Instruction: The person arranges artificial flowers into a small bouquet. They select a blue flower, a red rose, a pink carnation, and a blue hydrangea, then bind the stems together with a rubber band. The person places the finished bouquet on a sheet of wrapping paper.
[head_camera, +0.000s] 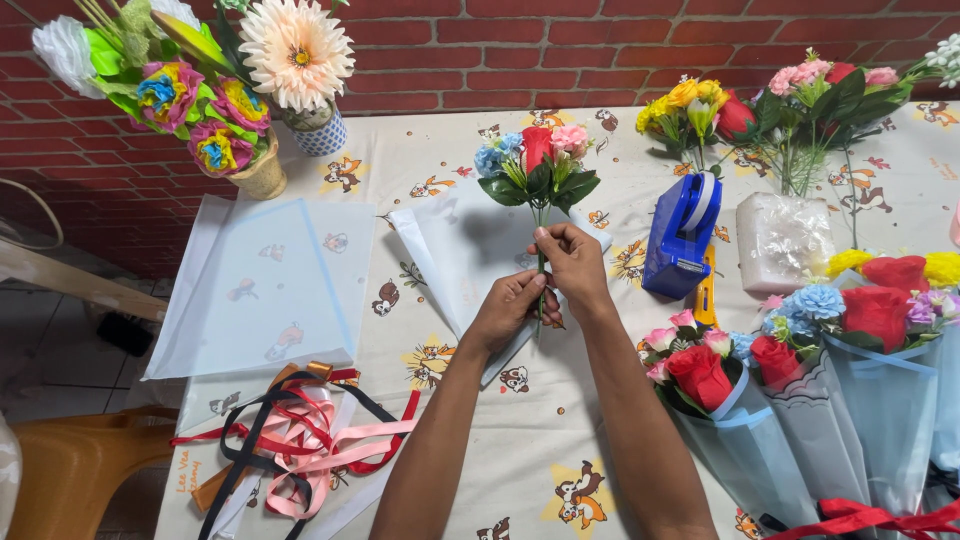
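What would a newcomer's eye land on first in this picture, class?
First, the two hands, left and right, at the table's centre, gripping the stems of a small posy. Next, the wrapped bouquets at the right edge and the tangle of ribbons at lower left.

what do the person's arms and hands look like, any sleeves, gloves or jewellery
Both forearms are bare right up to the bottom edge of the picture, so no sleeves show. The left hand and the right hand wear no gloves. No rings, bracelets or watch are visible on the fingers or wrists. The fingernails look short and unpainted, though they are small in this view.
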